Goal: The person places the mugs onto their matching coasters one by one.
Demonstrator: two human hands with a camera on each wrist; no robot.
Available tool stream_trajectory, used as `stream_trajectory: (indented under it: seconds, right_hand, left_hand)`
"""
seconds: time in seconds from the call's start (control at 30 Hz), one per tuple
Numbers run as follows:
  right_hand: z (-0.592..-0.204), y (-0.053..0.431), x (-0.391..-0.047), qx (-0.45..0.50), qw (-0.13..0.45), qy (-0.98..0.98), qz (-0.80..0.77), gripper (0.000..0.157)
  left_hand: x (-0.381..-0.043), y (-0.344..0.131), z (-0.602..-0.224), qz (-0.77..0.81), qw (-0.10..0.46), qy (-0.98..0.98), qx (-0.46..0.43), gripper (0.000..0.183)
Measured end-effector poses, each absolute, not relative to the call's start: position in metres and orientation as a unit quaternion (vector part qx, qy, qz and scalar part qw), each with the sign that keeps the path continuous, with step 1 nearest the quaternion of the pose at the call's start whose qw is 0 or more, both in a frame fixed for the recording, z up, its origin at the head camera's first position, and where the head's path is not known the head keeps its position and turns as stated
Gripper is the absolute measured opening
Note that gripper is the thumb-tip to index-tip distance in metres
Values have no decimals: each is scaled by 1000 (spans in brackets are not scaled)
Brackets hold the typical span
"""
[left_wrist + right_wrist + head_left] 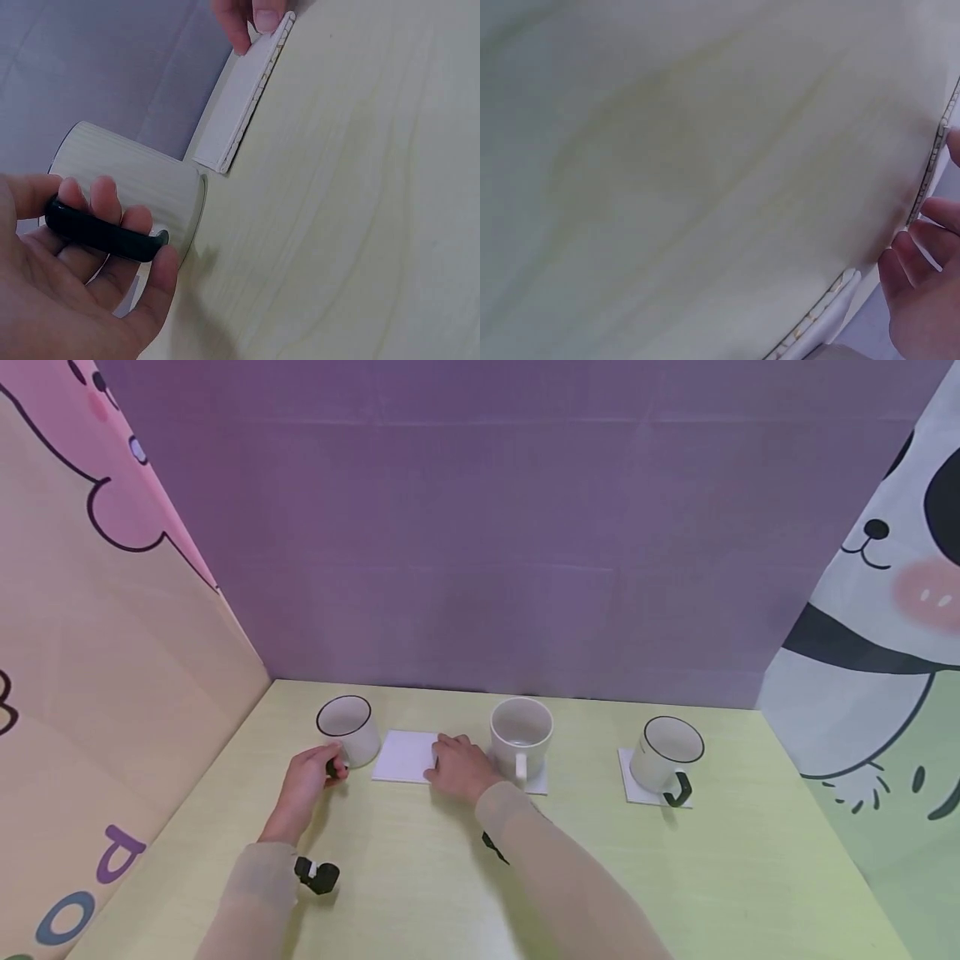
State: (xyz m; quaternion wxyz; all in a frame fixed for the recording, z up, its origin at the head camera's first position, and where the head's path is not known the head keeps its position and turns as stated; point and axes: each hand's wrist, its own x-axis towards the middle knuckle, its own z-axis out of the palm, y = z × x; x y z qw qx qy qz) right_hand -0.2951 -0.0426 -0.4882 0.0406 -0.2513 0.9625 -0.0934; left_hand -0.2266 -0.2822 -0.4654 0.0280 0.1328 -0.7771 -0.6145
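At the left of the table, a white mug [363, 745] with a dark rim has its black handle [101, 234] in the curled fingers of my left hand [302, 781]. Beside it, to the right, a square white coaster [401, 757] lies flat. My right hand [467, 770] pinches this coaster by its right end; fingertips and thumb show there in the left wrist view. The right wrist view catches only part of the hand [928, 300] at its right border. Whether the left mug touches the table is unclear.
Just right of my right hand, a white mug [517, 735] with a white handle stands on another coaster [538, 782]. Farther right, a black-handled white mug [651, 768] stands on a third coaster [632, 787]. A purple cloth wall [480, 568] rises behind the table.
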Motion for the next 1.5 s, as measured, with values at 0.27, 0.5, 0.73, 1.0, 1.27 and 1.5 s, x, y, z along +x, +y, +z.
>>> stream_trajectory:
  seconds: [0.27, 0.5, 0.73, 1.0, 1.27, 1.5]
  right_hand:
    - [-490, -42, -293, -240, 48, 964, -104, 47]
    - [-485, -41, -290, -245, 43, 963, -102, 45]
    - [-484, -39, -289, -250, 38, 962, -101, 49]
    - [-488, -40, -290, -250, 45, 962, -100, 54]
    - [-483, -39, -288, -252, 43, 960, -114, 50]
    - [-483, -40, -288, -252, 38, 959, -122, 51]
  left_hand:
    - [-226, -282, -467, -636, 15, -759, 135, 41]
    - [-226, -280, -468, -659, 29, -740, 134, 39]
    - [-225, -279, -467, -687, 53, -713, 131, 33]
    - [-224, -278, -468, -725, 85, -670, 139, 31]
    - [-222, -275, -454, -733, 109, -662, 113, 32]
    - [-218, -268, -443, -723, 121, -672, 103, 32]
